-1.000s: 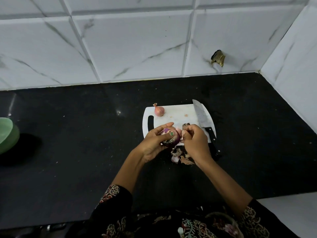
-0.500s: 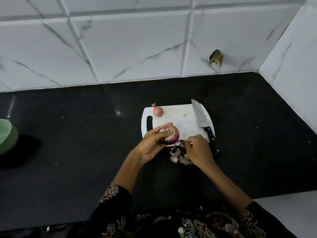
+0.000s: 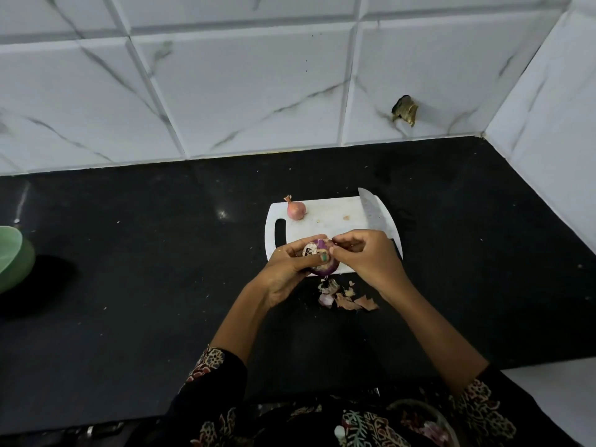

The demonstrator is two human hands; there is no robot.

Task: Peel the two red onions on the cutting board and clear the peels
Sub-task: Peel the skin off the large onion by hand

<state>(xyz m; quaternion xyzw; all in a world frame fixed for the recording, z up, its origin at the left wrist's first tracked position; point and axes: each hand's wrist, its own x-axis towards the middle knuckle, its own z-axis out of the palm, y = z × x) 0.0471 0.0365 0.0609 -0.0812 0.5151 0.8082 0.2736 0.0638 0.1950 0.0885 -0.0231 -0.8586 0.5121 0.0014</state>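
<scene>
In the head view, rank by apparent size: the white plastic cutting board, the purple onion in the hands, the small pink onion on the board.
1. White plastic cutting board, clearly largest.
2. Purple half-peeled onion, gripped by the left hand; partly covered and nearer the camera, so somewhat unsure.
3. Small pink unpeeled onion.

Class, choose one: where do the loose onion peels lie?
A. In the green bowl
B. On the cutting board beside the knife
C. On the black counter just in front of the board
C: the peels lie on the black counter, just off the near edge of the cutting board.
</scene>
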